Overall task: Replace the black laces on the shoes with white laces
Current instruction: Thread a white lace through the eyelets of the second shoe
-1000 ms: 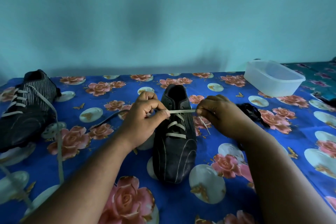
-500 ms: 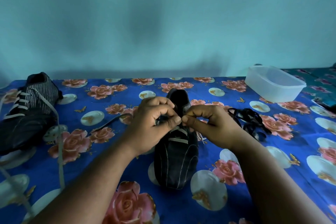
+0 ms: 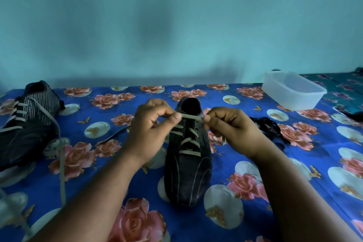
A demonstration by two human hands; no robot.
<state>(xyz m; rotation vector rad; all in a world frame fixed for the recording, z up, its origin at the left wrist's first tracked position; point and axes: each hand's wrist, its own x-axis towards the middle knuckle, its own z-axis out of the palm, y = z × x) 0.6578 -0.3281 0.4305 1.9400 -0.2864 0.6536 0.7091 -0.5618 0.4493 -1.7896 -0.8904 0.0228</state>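
White lace [image 3: 191,116] is stretched flat between the two hands, just above the top of the middle shoe [image 3: 188,155]. The left hand [image 3: 152,129] pinches one side of it with thumb and forefinger, the other fingers curled. The right hand [image 3: 231,129] pinches the other side in the same way. I think they hold it tight like this to take out the slack and keep it untwisted before the next eyelet. This shoe stands on the blue flower cloth [image 3: 255,153], toe toward the person, so both hands reach the eyelets evenly. It is black with thin pale lines, and white lace already crosses its lower eyelets. Black laces [image 3: 269,127] lie beside it on the right. The other shoe [image 3: 25,124], far left, has white lace too, with one long end loose.
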